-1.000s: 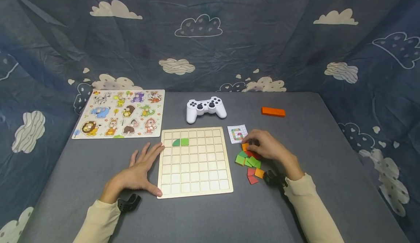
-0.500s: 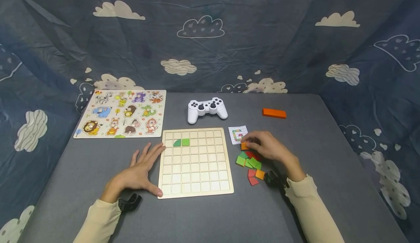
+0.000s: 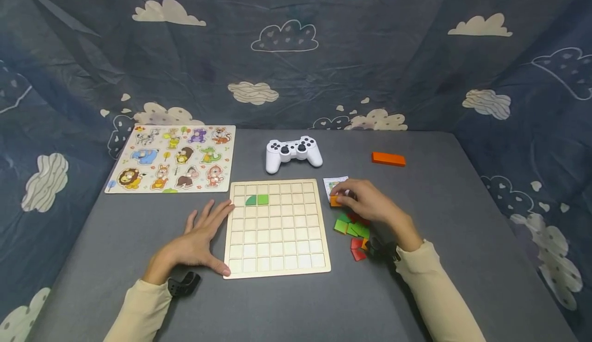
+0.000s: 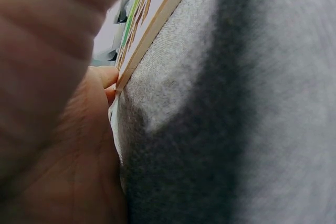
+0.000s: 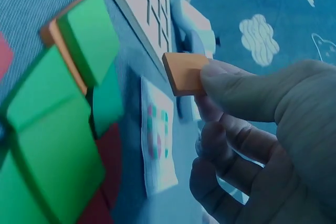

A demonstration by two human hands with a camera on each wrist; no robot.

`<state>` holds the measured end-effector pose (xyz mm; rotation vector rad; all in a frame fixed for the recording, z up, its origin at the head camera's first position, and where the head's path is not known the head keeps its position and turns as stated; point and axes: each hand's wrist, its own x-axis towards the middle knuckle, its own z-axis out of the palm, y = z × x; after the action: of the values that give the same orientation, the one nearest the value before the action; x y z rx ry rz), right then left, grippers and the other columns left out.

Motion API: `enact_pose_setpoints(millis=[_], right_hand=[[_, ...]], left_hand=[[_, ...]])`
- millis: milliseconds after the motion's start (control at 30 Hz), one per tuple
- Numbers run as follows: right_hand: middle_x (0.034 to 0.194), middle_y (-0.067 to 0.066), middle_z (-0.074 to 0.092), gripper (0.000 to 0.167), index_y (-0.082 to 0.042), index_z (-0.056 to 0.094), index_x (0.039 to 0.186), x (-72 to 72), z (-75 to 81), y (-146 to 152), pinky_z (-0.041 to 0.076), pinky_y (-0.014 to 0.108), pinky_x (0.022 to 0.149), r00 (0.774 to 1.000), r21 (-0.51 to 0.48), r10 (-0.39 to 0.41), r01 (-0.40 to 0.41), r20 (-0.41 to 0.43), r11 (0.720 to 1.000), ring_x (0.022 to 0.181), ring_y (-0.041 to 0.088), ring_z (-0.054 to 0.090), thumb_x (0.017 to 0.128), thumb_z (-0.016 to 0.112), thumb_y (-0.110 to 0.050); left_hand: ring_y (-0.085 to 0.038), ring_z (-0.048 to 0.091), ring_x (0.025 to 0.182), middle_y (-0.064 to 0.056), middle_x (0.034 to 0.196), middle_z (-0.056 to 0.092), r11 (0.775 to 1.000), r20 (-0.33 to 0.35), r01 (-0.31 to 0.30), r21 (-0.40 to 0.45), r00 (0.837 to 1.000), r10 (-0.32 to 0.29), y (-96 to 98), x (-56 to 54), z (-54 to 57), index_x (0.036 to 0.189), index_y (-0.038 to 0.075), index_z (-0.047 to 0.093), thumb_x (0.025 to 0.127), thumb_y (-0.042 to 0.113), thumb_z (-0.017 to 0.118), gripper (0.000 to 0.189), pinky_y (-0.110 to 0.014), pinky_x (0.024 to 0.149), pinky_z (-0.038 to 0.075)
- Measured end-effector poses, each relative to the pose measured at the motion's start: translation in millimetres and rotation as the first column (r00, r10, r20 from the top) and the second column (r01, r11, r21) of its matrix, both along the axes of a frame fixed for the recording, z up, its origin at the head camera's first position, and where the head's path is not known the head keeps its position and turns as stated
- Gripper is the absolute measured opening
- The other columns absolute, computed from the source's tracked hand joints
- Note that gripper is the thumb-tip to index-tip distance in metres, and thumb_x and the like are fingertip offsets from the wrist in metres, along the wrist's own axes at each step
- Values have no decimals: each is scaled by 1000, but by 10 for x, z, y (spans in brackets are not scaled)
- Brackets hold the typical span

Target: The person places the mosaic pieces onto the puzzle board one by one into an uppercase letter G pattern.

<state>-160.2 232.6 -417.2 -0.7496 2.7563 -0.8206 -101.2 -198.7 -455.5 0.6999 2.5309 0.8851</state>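
Note:
My right hand pinches an orange square tile between thumb and fingers, raised over the small pattern card. The left hand lies spread along the left edge of the wooden grid board, fingertips and thumb at its rim. In the board's second row sit a dark green quarter-round tile and a bright green square tile, side by side. Below the right hand is a loose heap of green tiles, with red tiles nearer the front, partly overlapped by the wrist band.
An animal puzzle board lies at the back left. A white game controller stands behind the grid board, and an orange block lies at the back right. A cloud-patterned cloth hangs behind the grey table.
The right hand has drawn the orange tile away from the heap, leftward toward the grid board, and now covers part of the card. My left hand keeps its place at the board.

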Motion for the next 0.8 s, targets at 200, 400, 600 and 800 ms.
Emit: enact_pose_setpoints(millis=[200, 400, 600, 800], right_hand=[[91, -1, 66, 19, -10, 73, 115, -43, 26, -202, 48, 32, 72, 998, -6, 66, -66, 4, 998, 77, 13, 55, 98, 65, -11], [88, -2, 63, 18, -9, 72, 115, -88, 34, -419, 45, 31, 72, 994, -2, 109, -109, -13, 994, 78, 13, 53, 99, 63, -13], [87, -1, 63, 16, -8, 71, 112, -144, 0, -610, 45, 30, 70, 987, -15, 151, -152, -45, 988, 76, 13, 52, 100, 61, -12], [89, -1, 63, 15, -12, 71, 110, -201, -55, -769, 46, 30, 71, 986, -22, 166, -166, -27, 986, 77, 13, 54, 101, 59, -13]], left_hand=[[-48, -10, 152, -12, 169, 3, 1000, 0, -8, 0, 1000, 8, -6, -5, -2, 162, 14, 12, 52, 58, 94, 144, -71, 112, -9], [-48, -10, 152, -12, 169, 2, 1000, 2, 0, -7, 1000, 0, 7, -20, -12, 162, 13, 11, 52, 58, 94, 144, -72, 112, -9], [-48, -10, 152, -12, 169, 3, 1000, 3, -1, -10, 1000, 1, 15, -29, -13, 161, 13, 11, 52, 57, 94, 145, -71, 112, -9], [-48, -9, 152, -12, 169, 3, 1000, 4, -2, -12, 1000, 2, 3, -17, -14, 161, 12, 11, 52, 57, 94, 144, -70, 112, -10]])
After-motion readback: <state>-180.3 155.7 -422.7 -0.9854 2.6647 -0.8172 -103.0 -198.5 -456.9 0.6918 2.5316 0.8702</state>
